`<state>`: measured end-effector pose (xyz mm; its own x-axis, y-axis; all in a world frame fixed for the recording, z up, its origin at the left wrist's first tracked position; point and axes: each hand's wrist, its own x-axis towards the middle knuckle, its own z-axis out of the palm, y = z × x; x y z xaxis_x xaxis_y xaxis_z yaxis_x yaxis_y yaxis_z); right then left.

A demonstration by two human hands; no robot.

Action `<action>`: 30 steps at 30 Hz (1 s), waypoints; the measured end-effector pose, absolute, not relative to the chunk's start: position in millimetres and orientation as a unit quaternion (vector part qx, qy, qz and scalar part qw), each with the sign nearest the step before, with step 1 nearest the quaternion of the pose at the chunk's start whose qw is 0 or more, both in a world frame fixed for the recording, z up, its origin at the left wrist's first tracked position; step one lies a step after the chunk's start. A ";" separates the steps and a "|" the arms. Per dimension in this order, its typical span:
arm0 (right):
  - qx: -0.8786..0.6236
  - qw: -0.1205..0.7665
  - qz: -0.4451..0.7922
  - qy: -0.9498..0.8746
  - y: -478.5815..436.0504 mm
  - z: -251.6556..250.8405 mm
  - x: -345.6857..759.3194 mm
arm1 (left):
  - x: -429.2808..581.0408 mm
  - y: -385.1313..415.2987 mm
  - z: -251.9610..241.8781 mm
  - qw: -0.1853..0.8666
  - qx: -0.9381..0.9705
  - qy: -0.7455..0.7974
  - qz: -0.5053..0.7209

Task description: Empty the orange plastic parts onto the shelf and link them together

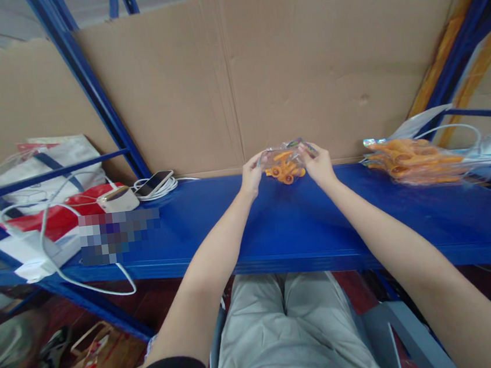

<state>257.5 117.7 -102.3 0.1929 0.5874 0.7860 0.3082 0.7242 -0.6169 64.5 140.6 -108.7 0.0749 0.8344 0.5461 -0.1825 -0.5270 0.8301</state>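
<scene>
– Two legs in pale trousers [287,332] sit closest, am I right?

– Yes, tucked under the front edge of the blue shelf [276,227]. Down on the floor to the left lie a brown paper bag [100,351] and a dark shoe [48,357].

– And the arms?

– Both forearms reach out over the shelf, bare, towards its back. The left hand [251,177] and the right hand [320,167] meet near the middle.

– What are the fingers doing?

– They are pinched shut on a clear bag [286,165], one hand at each side of it. The bag has small orange pieces inside and is held just above the shelf, close to the rear.

– Anything beside it?

– Well off to the right, a pile of orange packets [414,163] lies on the same shelf, apart from the hands. To the left there is a phone [154,183] resting on a coil of white cable [162,190], with a small white device [118,199] just beside it. Farther left, a red and white bag [56,221] lies under a white cord, and a white plastic bag [59,159] sits behind it.

– And at the very back?

– A cardboard sheet [260,77] stands behind the shelf, with a blue upright [90,89] slanting across it on the left.
</scene>
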 end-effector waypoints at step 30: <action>-0.257 0.623 -0.116 -0.730 87.1 -84.0 258.5 | 68.7 138.9 -110.4 0.225 0.651 0.160 0.707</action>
<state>258.5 87.1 -84.0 -0.0916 0.2313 0.9686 0.5192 0.8411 -0.1517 68.7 138.9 -110.4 -0.0499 0.5266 0.8486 -0.1095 -0.8475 0.5194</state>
